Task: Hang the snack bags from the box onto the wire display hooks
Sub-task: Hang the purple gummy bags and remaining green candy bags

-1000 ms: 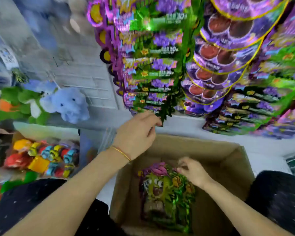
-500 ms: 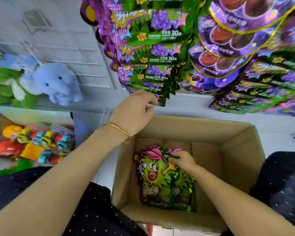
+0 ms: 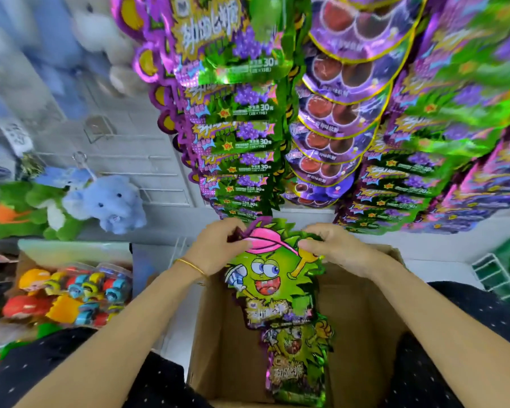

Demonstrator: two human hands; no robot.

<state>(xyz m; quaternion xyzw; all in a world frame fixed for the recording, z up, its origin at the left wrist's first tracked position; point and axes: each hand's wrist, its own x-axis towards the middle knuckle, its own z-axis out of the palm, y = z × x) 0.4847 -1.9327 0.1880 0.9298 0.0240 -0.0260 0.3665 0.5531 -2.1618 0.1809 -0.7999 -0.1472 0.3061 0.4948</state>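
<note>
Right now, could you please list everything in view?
Held snack bag: one, green, pink cap, over the box.
Second snack bag: one, green, inside the box.
Cardboard box: one, brown, open, bottom centre.
Hanging snack bags: many, green and purple, in columns above.
Round purple bags: several, right of those.
Plush elephant: one, blue, left.
Toy packs: several, multicoloured, lower left.
Bracelet: one, gold, left wrist.
Hands: left hand and right hand pinch the held snack bag's top.

Cardboard box [image 3: 218, 334] holds a green snack bag [image 3: 298, 368].
</note>
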